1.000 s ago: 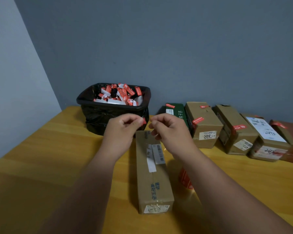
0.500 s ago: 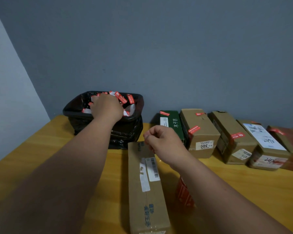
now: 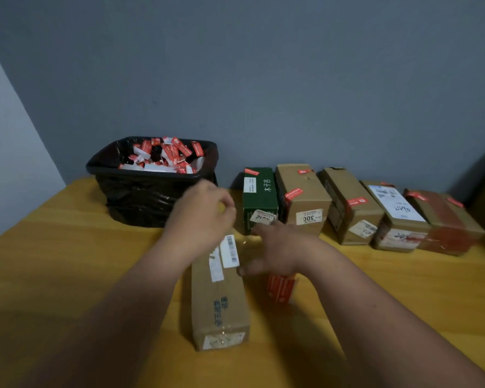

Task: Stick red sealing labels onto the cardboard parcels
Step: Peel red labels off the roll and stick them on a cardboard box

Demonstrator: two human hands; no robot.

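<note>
A yellow wooden table (image 3: pixel 53 275) carries everything in view, spreading out under and around both hands. Beyond the left fingers, toward the wall, a black lined bin (image 3: pixel 151 197) holds a heap of red and white label scraps (image 3: pixel 165 156). Beyond the right fingers, a row of parcels (image 3: pixel 353 208) runs along the wall: a green box (image 3: pixel 259 191) nearest the fingertips, then brown cartons to its right, each with a red sealing label stuck on its top or front edge.

Directly under both hands a long cardboard parcel (image 3: pixel 219 298) lies lengthwise, its far end hidden beneath the left fingers and its white barcode slip (image 3: pixel 229 251) showing between the two hands. Just below the right palm, beside the long parcel, a red pack of labels (image 3: pixel 280 288) lies on the table.

The left hand (image 3: pixel 200 217) hovers over the parcel's far end with its fingers curled and the thumb meeting the fingertips; motion blur hides whether anything is pinched there. The right hand (image 3: pixel 277 250) sits beside the parcel's right edge, back upward, fingers bent down toward the carton; whether they hold a label cannot be told from this view.
</note>
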